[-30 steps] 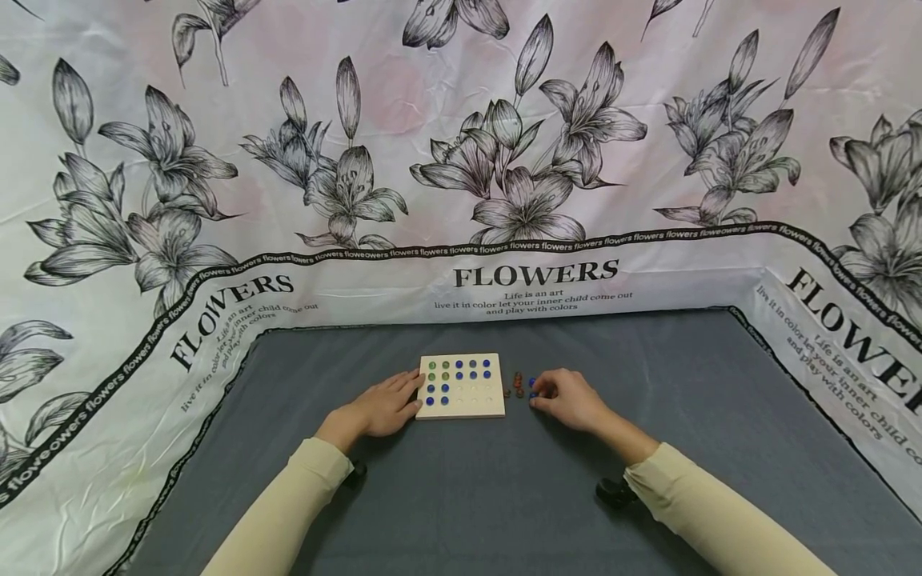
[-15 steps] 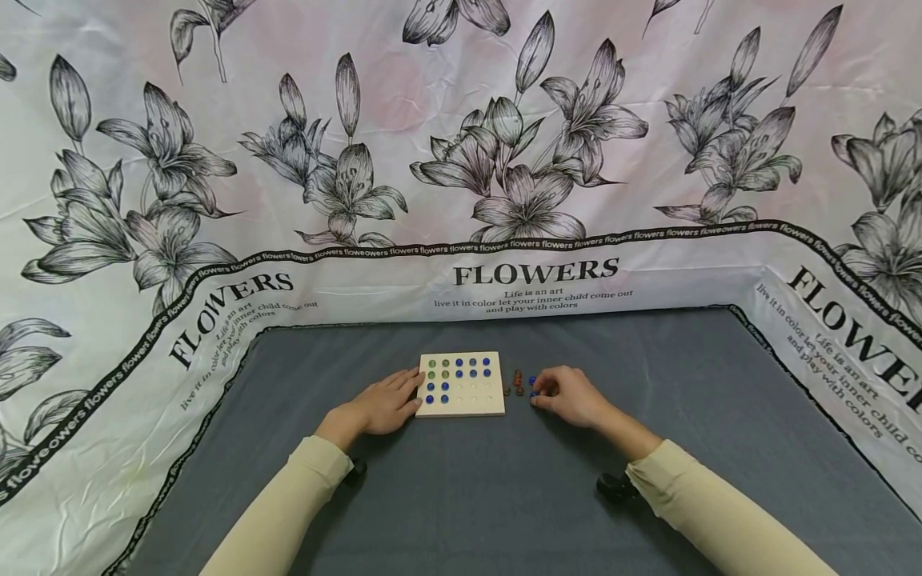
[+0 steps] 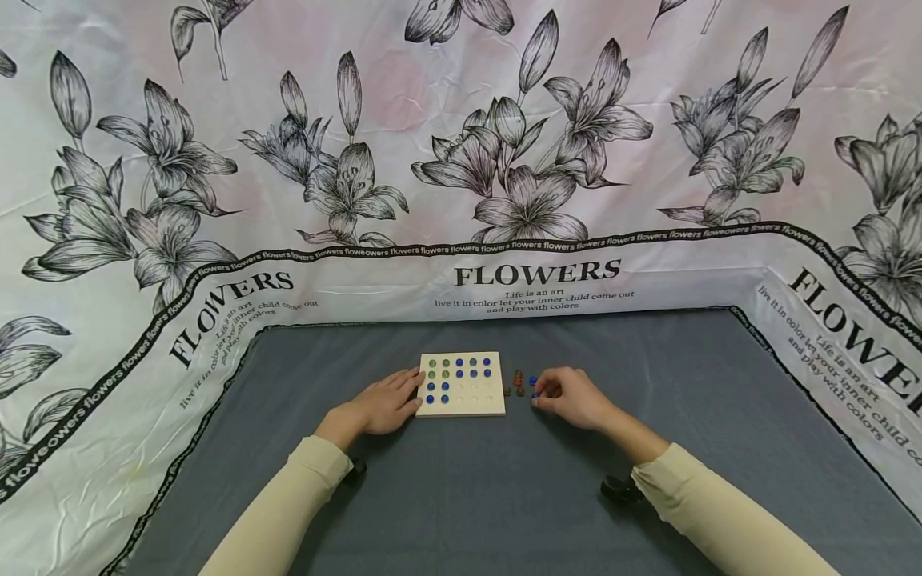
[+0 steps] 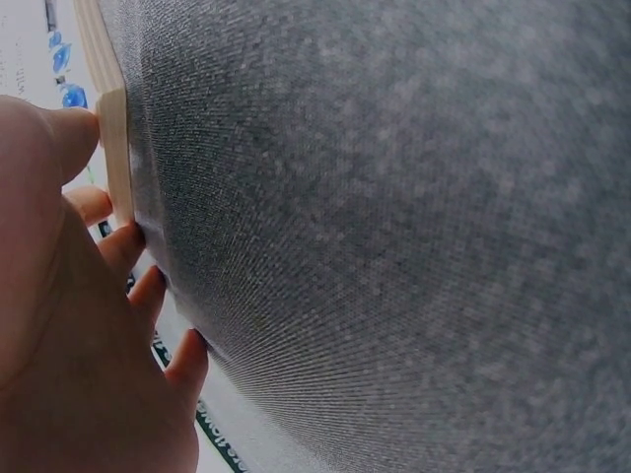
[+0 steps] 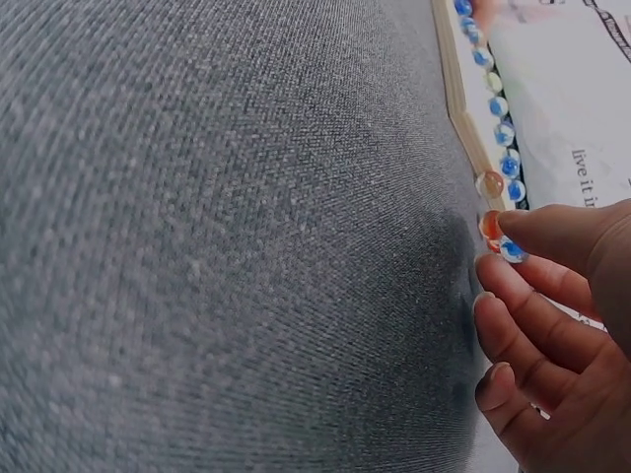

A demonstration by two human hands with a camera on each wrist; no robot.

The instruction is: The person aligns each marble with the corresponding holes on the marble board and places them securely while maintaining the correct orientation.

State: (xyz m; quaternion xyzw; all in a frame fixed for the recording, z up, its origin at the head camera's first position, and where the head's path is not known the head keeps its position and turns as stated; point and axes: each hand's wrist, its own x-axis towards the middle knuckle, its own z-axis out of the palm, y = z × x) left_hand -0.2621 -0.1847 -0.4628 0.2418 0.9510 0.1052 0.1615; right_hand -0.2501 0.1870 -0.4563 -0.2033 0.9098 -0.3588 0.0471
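A pale wooden board (image 3: 475, 400) with rows of round hollows lies on the grey cloth. Green marbles (image 3: 438, 369) fill its far left corner, and several blue marbles sit in other hollows. At the board's left edge rests my left hand (image 3: 385, 404), fingers extended and spread, thumb touching the wooden side in the left wrist view. My right hand (image 3: 572, 398) is right of the board, low over the cloth. Its thumb and index finger pinch a blue marble (image 5: 512, 248). Beside it are loose orange-brown marbles (image 3: 519, 380), and another blue marble (image 3: 533, 381) lies near the knuckles.
Grey cloth (image 3: 461, 496) covers the table around the board. Behind and at the sides rises a white floral sheet (image 3: 533, 288) printed with lettering. A dark strap-on device (image 3: 619, 490) shows under the right wrist.
Both hands, the board and the marbles stay almost where they were. Only a slight shift of the right forearm and of the head view shows.
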